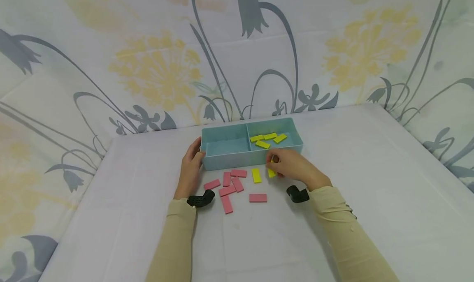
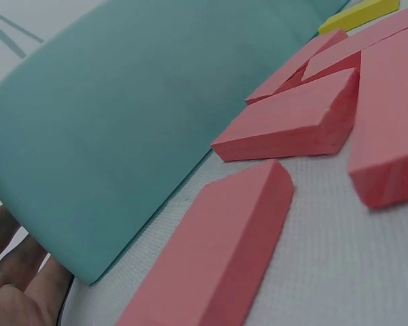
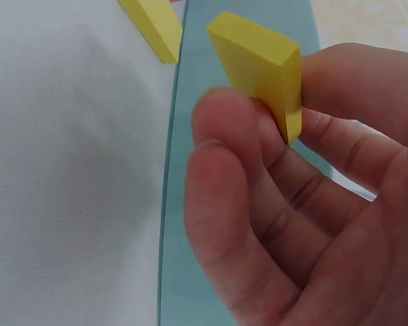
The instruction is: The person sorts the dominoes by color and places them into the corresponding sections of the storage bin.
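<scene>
A light-blue two-compartment box (image 1: 224,162) stands on the table. At its left end, my left hand (image 1: 191,162) holds the corner, fingers along the side wall and thumb at the front edge. Just in front of the right compartment, my right hand (image 1: 290,163) pinches a yellow block (image 3: 258,64) between thumb and fingers, tilted on edge. Several yellow blocks (image 1: 263,144) lie inside the right compartment; the left one holds nothing. Another yellow block (image 1: 256,175) lies on the table before the box.
Several pink blocks (image 1: 258,198) are scattered in front of the box, some touching one another, between the two forearms. One pink block (image 2: 211,251) lies close to the left hand. A white cloth covers the table (image 1: 370,171), and a flowered sheet (image 1: 237,68) hangs behind.
</scene>
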The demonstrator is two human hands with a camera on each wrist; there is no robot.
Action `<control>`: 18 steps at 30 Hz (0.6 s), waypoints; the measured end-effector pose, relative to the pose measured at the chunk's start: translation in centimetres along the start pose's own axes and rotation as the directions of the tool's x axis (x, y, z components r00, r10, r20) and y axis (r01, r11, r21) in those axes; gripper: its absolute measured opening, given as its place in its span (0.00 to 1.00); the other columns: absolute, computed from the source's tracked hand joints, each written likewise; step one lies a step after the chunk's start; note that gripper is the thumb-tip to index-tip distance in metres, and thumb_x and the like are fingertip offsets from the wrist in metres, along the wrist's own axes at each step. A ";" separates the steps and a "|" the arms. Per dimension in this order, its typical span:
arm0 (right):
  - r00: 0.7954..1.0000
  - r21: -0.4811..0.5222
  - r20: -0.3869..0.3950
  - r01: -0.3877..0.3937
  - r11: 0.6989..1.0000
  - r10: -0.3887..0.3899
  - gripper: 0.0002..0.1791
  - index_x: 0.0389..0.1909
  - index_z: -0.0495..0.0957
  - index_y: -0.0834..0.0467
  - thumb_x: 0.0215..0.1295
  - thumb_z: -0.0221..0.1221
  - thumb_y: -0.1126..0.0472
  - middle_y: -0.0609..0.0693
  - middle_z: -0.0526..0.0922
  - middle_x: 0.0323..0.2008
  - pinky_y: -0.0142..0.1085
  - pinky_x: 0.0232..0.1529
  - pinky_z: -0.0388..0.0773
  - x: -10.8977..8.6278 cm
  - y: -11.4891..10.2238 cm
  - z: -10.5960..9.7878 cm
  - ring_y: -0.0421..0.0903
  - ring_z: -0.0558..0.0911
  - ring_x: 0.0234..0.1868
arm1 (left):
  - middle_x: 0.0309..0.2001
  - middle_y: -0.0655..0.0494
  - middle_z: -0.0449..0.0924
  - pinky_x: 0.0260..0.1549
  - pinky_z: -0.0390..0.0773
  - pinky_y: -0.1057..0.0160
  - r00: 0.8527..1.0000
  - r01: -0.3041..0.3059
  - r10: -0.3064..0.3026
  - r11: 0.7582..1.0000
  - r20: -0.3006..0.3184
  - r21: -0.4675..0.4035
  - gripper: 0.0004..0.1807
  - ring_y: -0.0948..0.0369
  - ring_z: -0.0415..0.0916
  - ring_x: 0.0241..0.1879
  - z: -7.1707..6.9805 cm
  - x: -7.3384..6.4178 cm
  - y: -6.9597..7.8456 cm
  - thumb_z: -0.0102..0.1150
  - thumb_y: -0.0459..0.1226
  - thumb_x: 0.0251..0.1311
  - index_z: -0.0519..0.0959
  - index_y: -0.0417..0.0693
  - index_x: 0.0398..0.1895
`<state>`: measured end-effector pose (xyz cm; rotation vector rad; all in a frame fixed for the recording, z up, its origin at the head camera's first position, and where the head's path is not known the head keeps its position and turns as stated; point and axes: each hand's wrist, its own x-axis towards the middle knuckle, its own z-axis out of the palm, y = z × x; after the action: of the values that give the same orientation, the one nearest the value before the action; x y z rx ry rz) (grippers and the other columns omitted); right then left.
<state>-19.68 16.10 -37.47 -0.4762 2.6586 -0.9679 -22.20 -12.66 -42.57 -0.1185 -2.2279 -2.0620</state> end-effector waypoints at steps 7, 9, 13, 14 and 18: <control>1.000 0.050 -0.025 0.015 0.999 -0.014 0.06 0.37 0.71 0.55 0.62 0.52 0.58 0.50 0.74 0.24 0.36 0.27 0.71 -0.1 0.1 -0.3 0.45 0.74 0.22 | 0.66 0.53 0.54 0.59 0.56 0.52 1.000 -0.009 0.009 1.000 0.020 -0.005 0.26 0.56 0.50 0.65 0.3 -0.6 1.5 0.42 0.37 0.63 0.57 0.50 0.66; 0.999 0.070 -0.041 0.020 0.997 -0.017 0.06 0.38 0.71 0.55 0.63 0.52 0.58 0.50 0.74 0.24 0.37 0.28 0.71 -0.2 0.1 -0.5 0.45 0.74 0.23 | 0.66 0.54 0.54 0.59 0.56 0.53 1.000 -0.009 0.009 1.000 0.019 -0.004 0.27 0.58 0.50 0.65 0.3 -0.5 1.3 0.42 0.37 0.63 0.57 0.51 0.66; 0.995 0.144 -0.090 0.043 0.989 -0.030 0.08 0.39 0.71 0.55 0.63 0.52 0.56 0.51 0.75 0.25 0.40 0.29 0.73 -0.3 0.1 -0.7 0.49 0.76 0.24 | 0.65 0.57 0.56 0.58 0.57 0.53 1.000 -0.013 0.013 1.000 0.013 0.017 0.26 0.61 0.52 0.64 0.2 0.0 0.4 0.43 0.38 0.62 0.58 0.56 0.66; 0.994 0.164 -0.104 0.056 0.985 -0.039 0.08 0.40 0.71 0.55 0.63 0.52 0.56 0.51 0.75 0.26 0.42 0.29 0.74 -0.4 0.0 -0.7 0.50 0.76 0.24 | 0.65 0.58 0.56 0.58 0.57 0.53 1.000 -0.016 0.016 0.999 0.010 0.028 0.26 0.61 0.53 0.63 0.1 0.0 0.1 0.43 0.38 0.62 0.58 0.57 0.65; 0.984 0.201 -0.172 0.081 0.976 -0.047 0.09 0.40 0.71 0.53 0.63 0.52 0.54 0.51 0.76 0.27 0.44 0.29 0.75 -0.4 -0.1 -0.8 0.50 0.77 0.24 | 0.65 0.58 0.57 0.57 0.58 0.53 1.000 -0.027 0.028 0.999 -0.002 0.044 0.26 0.60 0.53 0.63 0.0 0.1 -0.4 0.42 0.38 0.61 0.59 0.59 0.65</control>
<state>-19.59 16.63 -36.71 -0.4545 2.6590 -1.3425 -22.34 -12.72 -42.94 -0.1420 -2.2559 -1.9964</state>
